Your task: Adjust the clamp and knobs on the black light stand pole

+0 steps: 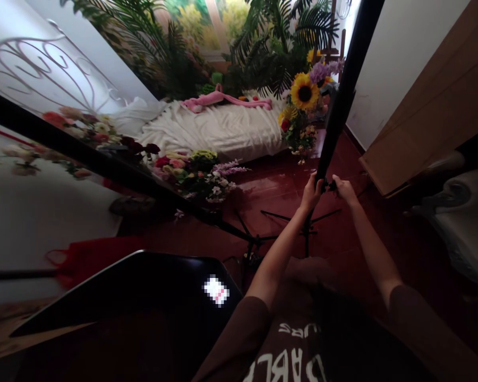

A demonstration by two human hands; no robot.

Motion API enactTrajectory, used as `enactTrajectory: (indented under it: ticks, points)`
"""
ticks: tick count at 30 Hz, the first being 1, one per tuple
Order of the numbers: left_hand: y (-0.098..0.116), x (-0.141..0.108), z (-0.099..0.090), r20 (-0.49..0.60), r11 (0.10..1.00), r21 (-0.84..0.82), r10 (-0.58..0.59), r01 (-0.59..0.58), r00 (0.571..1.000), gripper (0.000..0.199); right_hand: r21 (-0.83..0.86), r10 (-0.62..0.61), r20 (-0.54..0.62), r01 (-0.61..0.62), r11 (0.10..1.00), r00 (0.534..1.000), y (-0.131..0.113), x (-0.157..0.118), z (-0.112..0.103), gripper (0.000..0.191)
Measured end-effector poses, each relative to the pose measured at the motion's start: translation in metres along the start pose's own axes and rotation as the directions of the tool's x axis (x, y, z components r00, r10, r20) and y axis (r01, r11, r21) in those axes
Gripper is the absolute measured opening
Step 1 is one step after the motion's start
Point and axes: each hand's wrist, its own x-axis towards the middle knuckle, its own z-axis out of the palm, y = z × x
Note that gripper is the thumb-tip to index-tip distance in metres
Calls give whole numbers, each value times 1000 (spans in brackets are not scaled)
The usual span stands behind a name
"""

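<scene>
Foremost, one black light stand (340, 111), slightly tilted, its pole running out past the top of the view and its spread tripod legs (281, 215) resting on a red tile floor (276, 191). The left hand (310, 193) wraps the pole, fingers curled closed around it. The right hand (344, 190) sits just beside it, fingers pressed together on what appears to be a small locking knob (329, 185).

Handling, as judged: probably light but long and stiff, and likely to tip if held high. The stretch near the knob, where both hands sit, seems the steadiest place to take hold. The knob looks small and may need a fingertip pinch.

Nearby: a second black stand (103, 164) slants across the left side; a dark flat panel (119, 289) lies low in the foreground, and a red bag (91, 260) sits beside it. Beyond are a bed with a rumpled white sheet (211, 130), a pink plush toy (223, 100), a sunflower bouquet (305, 93), loose flowers (191, 172) on the floor, and palm fronds (287, 48).

Hidden or unclear: the stand's top is cut off, and the pole partly blocks the knob. A white patch (216, 291) on the panel is pixelated beyond reading. The lettering on the person's dark shirt (287, 355) is only partly legible, and whether the flowers are artificial cannot be told.
</scene>
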Motion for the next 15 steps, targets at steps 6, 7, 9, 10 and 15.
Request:
enactTrajectory:
  ticks: [6, 7, 9, 10, 15]
  points:
    - [-1, -1, 0, 5, 1000, 2, -1, 1, 1000, 47, 41, 8, 26, -9, 999, 1000, -2, -13, 7, 74]
    - [-1, -1, 0, 5, 1000, 0, 0, 0, 1000, 46, 70, 25, 44, -28, 997, 999, -3, -15, 10, 74]
    - [-2, -1, 1, 3, 1000, -3, 0, 0, 1000, 45, 151, 64, 68, -73, 986, 996, -4, -18, 17, 72]
    - [-2, -1, 1, 1, 1000, -3, -1, 1, 1000, 45, 205, 85, 84, -101, 974, 993, -5, -18, 19, 70]
    - [-3, -1, 1, -14, 1000, 14, 15, -15, 1000, 44, 496, 120, 510, -405, 768, 852, -4, -14, 13, 53]
